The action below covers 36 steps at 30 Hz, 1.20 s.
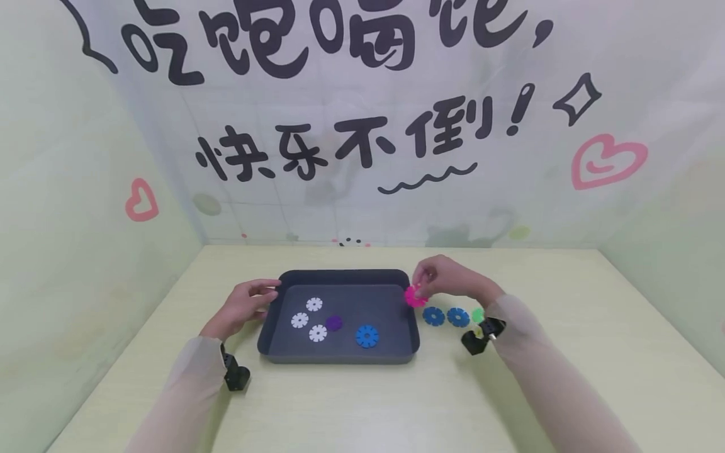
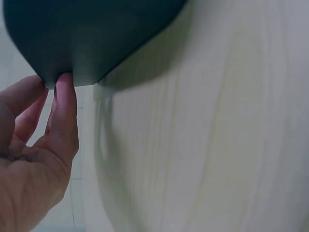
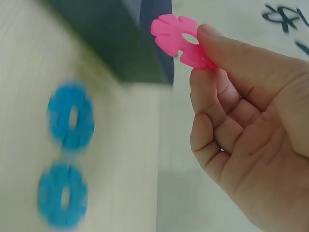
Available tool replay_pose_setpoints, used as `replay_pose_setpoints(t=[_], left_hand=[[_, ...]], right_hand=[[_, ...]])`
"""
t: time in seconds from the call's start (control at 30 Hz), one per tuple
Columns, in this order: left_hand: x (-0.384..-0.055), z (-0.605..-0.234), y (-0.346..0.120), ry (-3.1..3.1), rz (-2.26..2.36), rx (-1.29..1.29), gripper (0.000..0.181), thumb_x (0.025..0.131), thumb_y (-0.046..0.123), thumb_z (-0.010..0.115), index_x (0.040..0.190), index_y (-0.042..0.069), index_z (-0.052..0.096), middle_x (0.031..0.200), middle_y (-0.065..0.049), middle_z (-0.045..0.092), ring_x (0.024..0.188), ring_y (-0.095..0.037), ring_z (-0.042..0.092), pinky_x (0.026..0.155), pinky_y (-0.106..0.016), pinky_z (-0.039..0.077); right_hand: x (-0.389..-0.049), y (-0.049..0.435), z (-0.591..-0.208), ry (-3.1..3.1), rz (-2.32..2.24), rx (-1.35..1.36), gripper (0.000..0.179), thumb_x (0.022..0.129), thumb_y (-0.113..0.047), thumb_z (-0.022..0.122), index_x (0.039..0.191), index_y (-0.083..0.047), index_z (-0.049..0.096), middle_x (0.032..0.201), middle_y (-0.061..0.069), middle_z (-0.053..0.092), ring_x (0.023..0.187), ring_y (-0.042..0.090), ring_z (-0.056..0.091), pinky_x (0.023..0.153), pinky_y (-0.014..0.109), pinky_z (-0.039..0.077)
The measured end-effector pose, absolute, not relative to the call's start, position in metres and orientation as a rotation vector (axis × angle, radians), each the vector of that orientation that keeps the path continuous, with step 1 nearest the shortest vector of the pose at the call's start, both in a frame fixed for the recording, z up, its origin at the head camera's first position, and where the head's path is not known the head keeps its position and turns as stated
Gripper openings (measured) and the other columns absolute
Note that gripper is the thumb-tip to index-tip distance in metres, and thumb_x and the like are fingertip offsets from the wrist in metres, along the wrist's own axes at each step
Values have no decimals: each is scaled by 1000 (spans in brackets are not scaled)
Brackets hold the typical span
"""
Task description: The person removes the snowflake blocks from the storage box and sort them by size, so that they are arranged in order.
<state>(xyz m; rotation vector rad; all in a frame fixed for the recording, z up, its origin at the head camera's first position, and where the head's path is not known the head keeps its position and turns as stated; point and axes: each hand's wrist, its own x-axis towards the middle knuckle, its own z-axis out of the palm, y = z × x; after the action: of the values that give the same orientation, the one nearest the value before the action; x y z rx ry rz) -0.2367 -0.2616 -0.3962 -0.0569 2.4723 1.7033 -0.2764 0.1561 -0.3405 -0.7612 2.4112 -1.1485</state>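
My right hand pinches a pink notched plastic disc between thumb and forefinger, at the right rim of the dark grey tray. In the left wrist view, the thumb and fingers of my left hand grip the tray's edge; the head view places that hand at its left side. Inside lie three white notched discs, a purple disc and a blue disc.
Right of the tray, two blue discs lie on the pale wooden table. Beside them are a green disc and a yellowish piece, partly hidden by the right wrist camera. A printed cloth hangs behind.
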Motion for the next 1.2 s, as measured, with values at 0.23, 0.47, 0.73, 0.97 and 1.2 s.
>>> replay_pose_setpoints(t=[0.23, 0.47, 0.73, 0.97, 1.2], left_hand=[[-236, -396, -264, 2476, 1690, -51, 43, 91, 11, 57, 131, -1, 47, 118, -19, 51, 91, -18, 53, 69, -27, 51], [-236, -395, -265, 2458, 1704, -53, 43, 91, 11, 56, 132, -1, 46, 118, -19, 51, 90, -18, 53, 70, -28, 51], [-237, -394, -264, 2459, 1704, -58, 43, 92, 10, 56, 132, -1, 46, 117, -20, 51, 87, -17, 54, 68, -28, 52], [-236, -395, -264, 2453, 1709, -54, 42, 92, 10, 55, 132, -1, 46, 117, -21, 50, 86, -16, 54, 68, -27, 52], [-236, -394, -262, 2464, 1693, -49, 43, 92, 11, 56, 132, 0, 46, 117, -20, 51, 89, -19, 53, 68, -27, 51]], right_hand=[[-267, 220, -349, 2525, -1132, -682, 15, 78, -6, 70, 89, -1, 62, 78, 7, 60, 73, 22, 57, 72, 41, 49], [-258, 277, -362, 2603, -1083, -539, 19, 80, -10, 69, 94, 1, 62, 85, 6, 61, 78, 20, 54, 71, 33, 48], [-252, 316, -378, 2575, -1128, -381, 27, 79, -10, 69, 100, 6, 61, 85, 7, 61, 75, 15, 54, 67, 29, 47], [-251, 321, -389, 2589, -1135, -318, 35, 79, -17, 71, 102, 7, 62, 88, 7, 62, 77, 15, 53, 68, 24, 46], [-251, 320, -396, 2682, -1023, -306, 33, 79, -18, 72, 100, 5, 65, 88, 5, 63, 79, 17, 50, 68, 27, 44]])
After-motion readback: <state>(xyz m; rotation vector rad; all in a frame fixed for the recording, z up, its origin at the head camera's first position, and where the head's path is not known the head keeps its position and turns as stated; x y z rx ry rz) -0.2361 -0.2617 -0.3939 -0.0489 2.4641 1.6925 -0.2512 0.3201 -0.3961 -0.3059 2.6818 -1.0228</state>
